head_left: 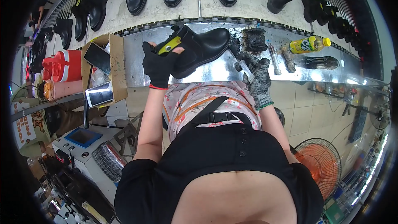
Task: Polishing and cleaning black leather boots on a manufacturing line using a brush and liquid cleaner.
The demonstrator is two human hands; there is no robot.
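A black leather ankle boot [209,47] lies tilted on the metal bench ledge [137,72], its toe pointing right. My left hand [157,66], in a black glove with bare fingertips, grips the boot by its opening, where a yellow-green lining shows. My right hand [259,83], in a grey knitted glove, is closed round a small tool with a pale, clear handle [247,71]. The tool's working end is hard to make out. Just beyond that hand sits a block caked in black [253,40], with black smears around it.
Along the far side runs a conveyor [257,6] carrying several black boots. Right of my hands are a clear tube [274,60], a yellow bottle [304,45] and a dark bottle [323,62]. Leftward stand a cardboard box [118,64] and a red jug [68,66]. An orange fan [318,166] stands lower right.
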